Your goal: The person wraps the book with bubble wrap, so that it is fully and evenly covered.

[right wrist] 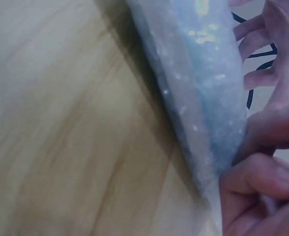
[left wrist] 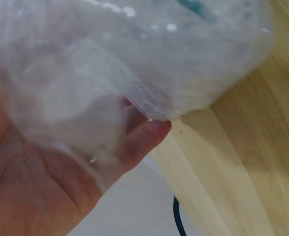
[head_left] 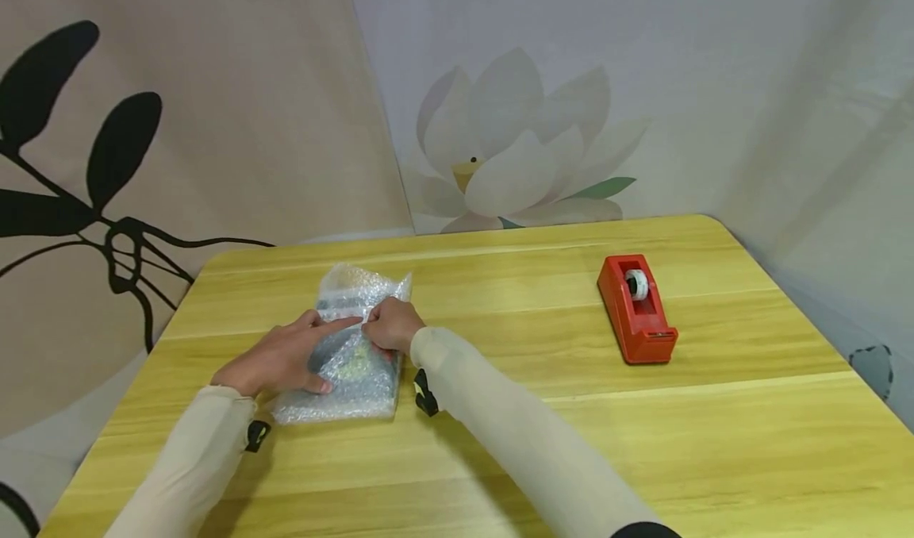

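A flat package in clear bubble wrap (head_left: pixel 374 407) lies on the left part of the table, with something dark and a pale yellow patch showing through. My left hand (head_left: pixel 282 355) rests over its left side, index finger stretched toward the other hand and thumb spread apart. Clear plastic partly covers that palm in the left wrist view, close to the wrap (left wrist: pixel 193 64). At the package's right edge, my right hand (head_left: pixel 393 325) has its fingers curled and pinches the wrap near a band across its upper part. The right wrist view shows those bent fingers (right wrist: pixel 255 179) beside the wrap's edge.
A red tape dispenser (head_left: pixel 638 312) with a white roll stands on the right side of the wooden table (head_left: pixel 528 284). Behind the table hangs a pale curtain (head_left: pixel 286 109) printed with flowers and dark leaves.
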`<state>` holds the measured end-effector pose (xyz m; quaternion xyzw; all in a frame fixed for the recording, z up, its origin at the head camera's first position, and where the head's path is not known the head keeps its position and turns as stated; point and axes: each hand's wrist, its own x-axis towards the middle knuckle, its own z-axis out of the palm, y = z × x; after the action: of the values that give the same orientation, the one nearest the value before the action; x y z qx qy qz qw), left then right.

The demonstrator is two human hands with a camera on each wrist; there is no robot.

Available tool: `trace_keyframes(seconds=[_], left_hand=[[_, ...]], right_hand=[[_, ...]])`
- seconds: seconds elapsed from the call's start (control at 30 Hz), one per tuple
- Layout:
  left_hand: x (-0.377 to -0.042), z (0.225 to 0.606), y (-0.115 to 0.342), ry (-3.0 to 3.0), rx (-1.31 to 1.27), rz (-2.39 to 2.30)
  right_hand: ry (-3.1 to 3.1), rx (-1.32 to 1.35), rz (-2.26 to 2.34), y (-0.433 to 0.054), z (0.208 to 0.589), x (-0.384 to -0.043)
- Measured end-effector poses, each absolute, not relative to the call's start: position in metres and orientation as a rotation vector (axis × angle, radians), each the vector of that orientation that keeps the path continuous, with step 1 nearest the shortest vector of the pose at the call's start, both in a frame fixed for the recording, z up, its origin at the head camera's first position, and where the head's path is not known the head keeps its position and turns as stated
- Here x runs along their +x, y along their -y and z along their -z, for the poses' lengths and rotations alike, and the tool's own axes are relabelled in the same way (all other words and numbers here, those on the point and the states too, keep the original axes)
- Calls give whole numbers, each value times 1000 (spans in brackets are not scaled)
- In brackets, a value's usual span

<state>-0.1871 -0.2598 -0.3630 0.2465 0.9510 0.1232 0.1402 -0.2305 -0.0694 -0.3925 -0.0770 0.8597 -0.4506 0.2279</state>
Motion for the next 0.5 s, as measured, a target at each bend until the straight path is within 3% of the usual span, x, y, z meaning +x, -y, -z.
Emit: trace_keyframes(seconds=[0.5], left_hand=[[-192, 362, 254, -2721, 585, -279]], right_hand=[[-2375, -153, 1194, 70, 394, -234]])
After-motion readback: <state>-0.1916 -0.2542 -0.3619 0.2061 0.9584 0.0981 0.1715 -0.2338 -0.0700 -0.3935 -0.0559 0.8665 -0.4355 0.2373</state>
